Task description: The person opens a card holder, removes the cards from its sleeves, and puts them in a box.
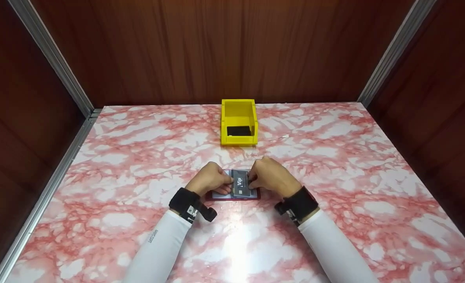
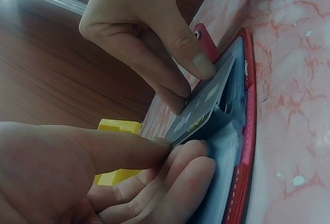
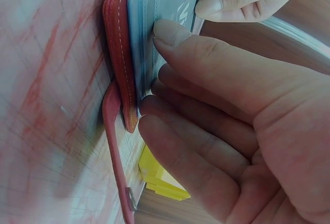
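Note:
A red stitched card holder lies unfolded on the table, with clear plastic sleeves inside. Over its right half is a grey card marked "Vip", raised at a slant in the left wrist view. My left hand pinches one long edge of the card by the thumb, other fingers lying against the sleeves. From the opposite side my right hand pinches the card, thumb on its face. How far the card sits inside a sleeve is hard to tell. The holder's snap strap sticks out sideways.
Beyond the hands stands a yellow bin with a flat black item in it. The table has a red and white marbled top. Brown wood-grain panels enclose it at the back and sides.

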A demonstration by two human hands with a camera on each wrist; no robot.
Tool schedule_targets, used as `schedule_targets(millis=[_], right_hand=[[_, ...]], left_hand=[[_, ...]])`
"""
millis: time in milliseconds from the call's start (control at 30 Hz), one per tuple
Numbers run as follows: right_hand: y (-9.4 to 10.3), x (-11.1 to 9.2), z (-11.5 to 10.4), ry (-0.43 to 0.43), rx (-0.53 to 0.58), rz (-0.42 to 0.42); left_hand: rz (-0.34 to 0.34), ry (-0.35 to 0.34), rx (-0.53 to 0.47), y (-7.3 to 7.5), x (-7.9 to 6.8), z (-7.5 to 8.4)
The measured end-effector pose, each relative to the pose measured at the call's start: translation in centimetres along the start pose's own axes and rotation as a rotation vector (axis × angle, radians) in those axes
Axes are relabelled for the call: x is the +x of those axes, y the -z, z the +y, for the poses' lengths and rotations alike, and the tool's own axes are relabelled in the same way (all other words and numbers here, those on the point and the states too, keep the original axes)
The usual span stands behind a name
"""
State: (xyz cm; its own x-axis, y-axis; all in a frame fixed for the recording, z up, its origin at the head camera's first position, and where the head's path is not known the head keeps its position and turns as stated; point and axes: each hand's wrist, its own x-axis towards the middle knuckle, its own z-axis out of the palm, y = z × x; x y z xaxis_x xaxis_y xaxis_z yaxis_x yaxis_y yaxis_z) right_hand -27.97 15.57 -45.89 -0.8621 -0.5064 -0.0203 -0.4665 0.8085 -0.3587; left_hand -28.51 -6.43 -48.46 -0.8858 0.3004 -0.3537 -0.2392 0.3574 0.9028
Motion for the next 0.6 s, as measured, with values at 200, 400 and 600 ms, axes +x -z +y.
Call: schedule_targets(millis=[200, 400, 600], right_hand=[[-0.01, -0.04, 0.07, 0.000, 0.006, 0.000], [0.03, 0.00, 0.11, 0.008, 0.004, 0.000], [-0.01, 0.08, 0.07, -0.004, -0.003, -0.011]], left_hand=[[-0.009, 0.012, -0.006, 0.06, 0.09, 0.04], [-0.017, 0.014, -0.017, 0.20, -0.02, 0.08], [-0.030, 0.023, -0.026, 0.41, -0.10, 0.00]])
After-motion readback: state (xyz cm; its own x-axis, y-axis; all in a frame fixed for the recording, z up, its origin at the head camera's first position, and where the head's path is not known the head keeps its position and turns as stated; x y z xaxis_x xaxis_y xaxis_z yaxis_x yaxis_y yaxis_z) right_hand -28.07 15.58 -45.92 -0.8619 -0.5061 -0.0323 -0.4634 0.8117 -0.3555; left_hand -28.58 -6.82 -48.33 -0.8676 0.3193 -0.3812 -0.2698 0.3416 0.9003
